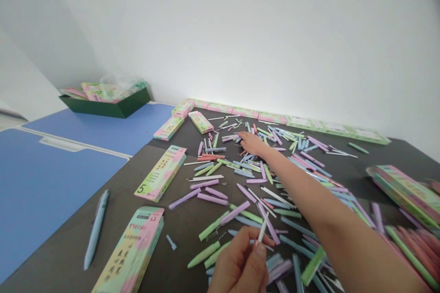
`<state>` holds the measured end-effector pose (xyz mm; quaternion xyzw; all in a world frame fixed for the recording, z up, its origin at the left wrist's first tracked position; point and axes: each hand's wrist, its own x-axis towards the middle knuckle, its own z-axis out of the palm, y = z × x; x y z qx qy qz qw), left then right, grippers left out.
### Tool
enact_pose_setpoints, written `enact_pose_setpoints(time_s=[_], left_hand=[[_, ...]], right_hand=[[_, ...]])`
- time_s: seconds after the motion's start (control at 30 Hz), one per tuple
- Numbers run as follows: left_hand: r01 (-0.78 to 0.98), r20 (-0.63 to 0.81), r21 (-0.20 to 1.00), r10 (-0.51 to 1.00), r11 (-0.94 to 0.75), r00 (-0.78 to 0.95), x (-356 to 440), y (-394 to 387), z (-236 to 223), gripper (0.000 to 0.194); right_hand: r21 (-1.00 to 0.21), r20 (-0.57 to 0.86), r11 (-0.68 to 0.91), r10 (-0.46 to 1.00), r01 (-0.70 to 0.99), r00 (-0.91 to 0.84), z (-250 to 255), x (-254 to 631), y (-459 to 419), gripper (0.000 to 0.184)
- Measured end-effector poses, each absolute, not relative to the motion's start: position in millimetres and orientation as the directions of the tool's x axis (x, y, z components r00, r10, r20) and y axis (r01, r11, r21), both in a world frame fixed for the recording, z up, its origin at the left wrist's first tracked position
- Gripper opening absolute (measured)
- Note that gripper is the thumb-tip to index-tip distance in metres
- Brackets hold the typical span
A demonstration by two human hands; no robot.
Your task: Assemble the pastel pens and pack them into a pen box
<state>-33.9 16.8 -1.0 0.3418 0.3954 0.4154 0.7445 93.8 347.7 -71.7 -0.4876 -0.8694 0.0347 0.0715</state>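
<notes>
My left fingers (257, 258) pinched a white refill (263, 228); loosening risked dropping it beneath them; right fingers (243, 136) showed unclear grip.

Pen barrels (235, 213), centre to lower right: smooth plastic, matt.
White refill (263, 227), lower centre: smooth plastic by its look.
Blue pen (96, 231), lower left: smooth plastic, soft sheen.
Cartons (161, 173), left of centre: printed card, smooth, slight sheen.
Bag (122, 84), upper left: thin clear plastic film, crinkled, glossy.
Green tray (134, 103), beneath it: smooth, matt; material unclear.
Counter (120, 210), across the lower frame: dark, matt, smooth.
Blue panels (51, 169), left edge: smooth, matt.
Wall (240, 32), top: smooth, matt.
</notes>
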Motion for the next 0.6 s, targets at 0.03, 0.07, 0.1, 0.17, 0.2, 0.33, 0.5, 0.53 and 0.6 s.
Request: enact_pose_setpoints(time_s=[0.03, 0.07, 0.1, 0.17, 0.2, 0.33, 0.5, 0.53, 0.6], left_hand=[[-0.332, -0.31, 0.844, 0.888, 0.422, 0.341, -34.1, 16.8, 0.0, 0.048], [-0.314, -0.313, 0.851, 0.887, 0.421, 0.338, -34.5, 16.8, 1.0, 0.049], [-0.298, -0.316, 0.858, 0.887, 0.419, 0.337, -34.9, 16.9, 1.9, 0.049], [-0.281, -0.309, 0.868, 0.887, 0.41, 0.342, -35.9, 17.0, 3.1, 0.05], [-0.279, -0.302, 0.871, 0.888, 0.405, 0.347, -36.3, 17.0, 3.4, 0.049], [-0.296, -0.296, 0.862, 0.881, 0.413, 0.368, -37.3, 16.5, 3.3, 0.049], [-0.309, -0.312, 0.849, 0.88, 0.427, 0.359, -36.0, 14.6, 4.9, 0.048], [-0.316, -0.315, 0.846, 0.881, 0.429, 0.353, -35.5, 14.2, 5.5, 0.048], [-0.334, -0.323, 0.835, 0.881, 0.437, 0.346, -34.4, 13.6, 6.3, 0.047]], right_hand=[[-0.132, 0.088, 0.53, 0.848, 0.838, -0.523, -71.0, 96.0, 342.9, 0.048], [-0.135, 0.084, 0.538, 0.843, 0.832, -0.531, -70.1, 98.0, 338.1, 0.049], [-0.139, 0.081, 0.544, 0.839, 0.828, -0.538, -69.1, 99.9, 333.4, 0.049], [-0.149, 0.076, 0.551, 0.834, 0.821, -0.546, -66.7, 103.2, 324.7, 0.049], [-0.154, 0.076, 0.552, 0.833, 0.819, -0.547, -65.4, 104.7, 320.9, 0.049], [-0.168, 0.08, 0.547, 0.837, 0.82, -0.542, -60.3, 109.4, 310.2, 0.047], [-0.168, 0.086, 0.527, 0.85, 0.833, -0.521, -52.6, 109.6, 309.2, 0.041], [-0.164, 0.092, 0.526, 0.85, 0.835, -0.518, -50.5, 107.2, 311.0, 0.04], [-0.154, 0.113, 0.53, 0.848, 0.834, -0.517, -46.1, 98.1, 317.0, 0.041]])
